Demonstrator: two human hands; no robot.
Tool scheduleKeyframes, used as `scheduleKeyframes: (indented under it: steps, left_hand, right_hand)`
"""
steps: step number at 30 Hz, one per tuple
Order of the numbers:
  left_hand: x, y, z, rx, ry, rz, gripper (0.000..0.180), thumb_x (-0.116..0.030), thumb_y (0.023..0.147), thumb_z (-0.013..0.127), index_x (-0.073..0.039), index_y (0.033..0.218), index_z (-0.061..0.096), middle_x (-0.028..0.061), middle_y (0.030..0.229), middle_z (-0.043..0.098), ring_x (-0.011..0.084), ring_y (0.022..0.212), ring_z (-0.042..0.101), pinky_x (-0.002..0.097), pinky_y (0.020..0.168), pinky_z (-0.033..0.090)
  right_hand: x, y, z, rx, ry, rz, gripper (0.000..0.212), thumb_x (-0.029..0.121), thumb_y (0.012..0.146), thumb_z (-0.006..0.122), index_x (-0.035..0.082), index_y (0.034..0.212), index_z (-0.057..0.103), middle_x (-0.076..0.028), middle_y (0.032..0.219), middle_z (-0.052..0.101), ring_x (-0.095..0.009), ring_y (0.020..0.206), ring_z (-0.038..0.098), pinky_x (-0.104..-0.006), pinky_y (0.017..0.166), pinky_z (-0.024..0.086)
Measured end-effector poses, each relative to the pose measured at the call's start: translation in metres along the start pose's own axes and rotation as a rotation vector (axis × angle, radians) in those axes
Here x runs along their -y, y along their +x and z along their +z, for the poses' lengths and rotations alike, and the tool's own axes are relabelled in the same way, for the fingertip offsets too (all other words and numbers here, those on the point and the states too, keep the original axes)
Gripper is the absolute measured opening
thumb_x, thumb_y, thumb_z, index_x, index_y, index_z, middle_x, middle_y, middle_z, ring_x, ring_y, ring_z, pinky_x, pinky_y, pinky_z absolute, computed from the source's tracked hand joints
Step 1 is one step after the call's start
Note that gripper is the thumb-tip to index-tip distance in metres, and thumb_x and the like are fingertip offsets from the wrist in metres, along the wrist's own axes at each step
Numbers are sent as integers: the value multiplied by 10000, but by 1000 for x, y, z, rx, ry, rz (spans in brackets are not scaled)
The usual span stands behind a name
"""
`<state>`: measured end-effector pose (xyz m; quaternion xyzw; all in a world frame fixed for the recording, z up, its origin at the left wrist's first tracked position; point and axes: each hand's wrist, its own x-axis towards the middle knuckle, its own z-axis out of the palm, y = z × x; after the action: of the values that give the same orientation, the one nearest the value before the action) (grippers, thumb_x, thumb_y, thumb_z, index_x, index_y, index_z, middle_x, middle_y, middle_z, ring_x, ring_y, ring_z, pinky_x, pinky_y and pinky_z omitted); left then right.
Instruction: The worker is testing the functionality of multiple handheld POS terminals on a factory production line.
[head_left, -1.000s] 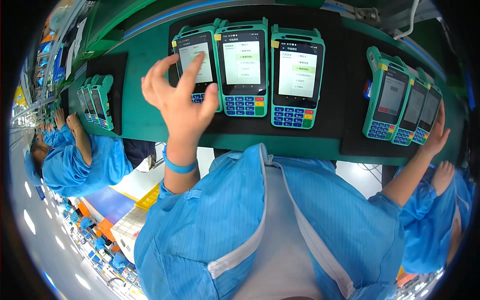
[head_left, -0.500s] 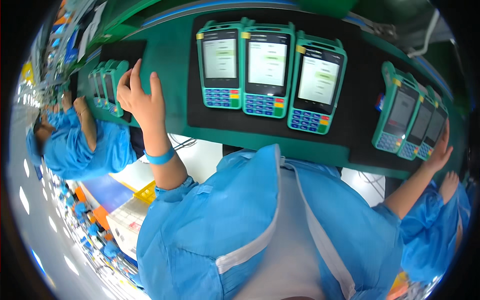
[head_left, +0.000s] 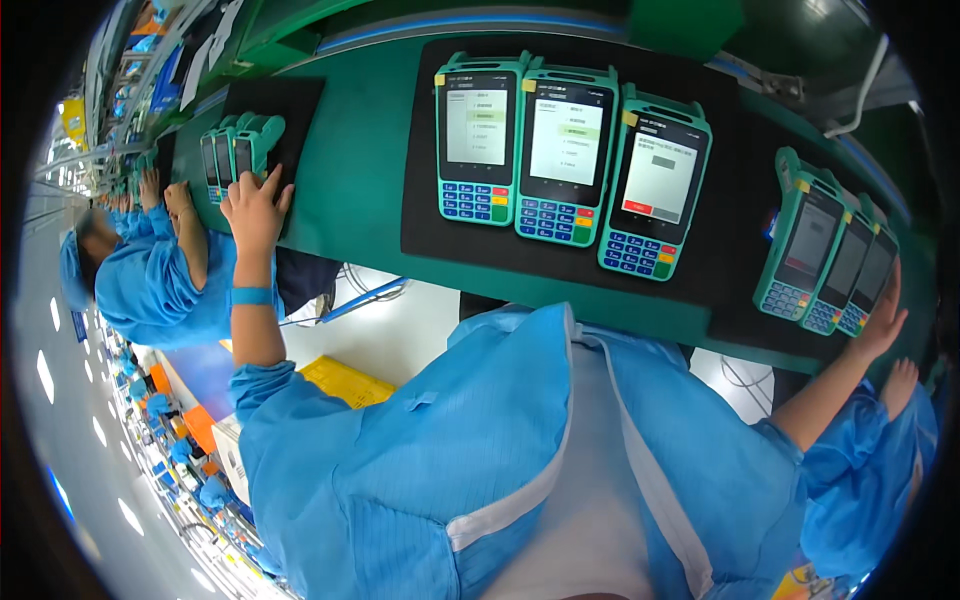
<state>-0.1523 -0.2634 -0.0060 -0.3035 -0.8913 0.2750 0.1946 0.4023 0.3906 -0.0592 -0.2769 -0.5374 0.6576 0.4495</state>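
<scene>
**State of work, left to right**

1. Left hand [head_left: 255, 205]: at 10 o'clock, laid open with fingers spread on the near edge of the left mat [head_left: 300, 100]. The fingertips are just beside the left terminals [head_left: 240, 150], a group of three standing close together. The hand closes on nothing. Their screens look dark.
2. Middle terminals [head_left: 570, 150]: at 12 o'clock, three lie face up side by side on the middle mat [head_left: 420, 210]. All screens are lit, two with lists and one with a grey box and a red bar. Judged from this, the group is powered and part-way through its screens, and neither hand is on it.
3. Right terminals [head_left: 825, 260]: at 3 o'clock, three overlap on the right mat [head_left: 740, 300], their screens dim.
4. Right hand [head_left: 885, 320]: fingers straight, flat against the outer side of the last unit. It grips nothing.

**Surface and room**

The bench [head_left: 360, 180] is green and runs across the top. A co-worker [head_left: 130, 290] in a blue smock stands at 9 o'clock. A yellow bin [head_left: 345, 380] sits below the bench. Another person's hand [head_left: 900, 385] shows at 4 o'clock.
</scene>
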Motion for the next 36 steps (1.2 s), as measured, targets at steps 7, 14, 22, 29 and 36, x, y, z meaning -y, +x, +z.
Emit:
scheduleKeyframes:
  steps: [7,14,22,29,36]
  left_hand:
    - [-4,15,3,-116,192,143,121,-243,764,643,-127,791,625,24,881,537,216,899,533,390,781,381]
    - [-14,28,-2,-96,131,191,111,-166,791,600,-106,706,639,40,828,558,234,894,542,407,814,385]
    - [-99,38,-68,-193,-118,319,100,-118,704,610,-92,608,626,44,749,548,235,853,548,410,797,385]
    - [-145,44,-116,-168,-187,335,72,-134,723,657,-87,668,664,43,747,558,238,835,549,391,766,379]
    - [-159,31,-172,-340,-516,164,251,-155,814,688,-109,1061,695,36,869,591,231,832,557,387,766,365]
  right_hand:
    - [-2,1,-3,17,39,3,872,560,948,402,-114,1470,221,-204,1566,237,-295,1454,233,-395,1190,154]
    - [-1,-1,4,-1,131,31,876,568,944,412,-113,1466,234,-201,1558,257,-288,1450,244,-392,1187,171]
    - [0,-1,7,-10,83,30,860,576,953,360,-111,1460,258,-214,1547,274,-293,1452,236,-393,1187,159]
    - [-1,2,2,13,117,24,871,574,941,413,-114,1455,265,-211,1555,260,-299,1449,247,-407,1188,175]
    - [-6,4,-12,-10,55,1,842,570,956,348,-113,1445,293,-208,1554,268,-297,1462,212,-405,1197,138]
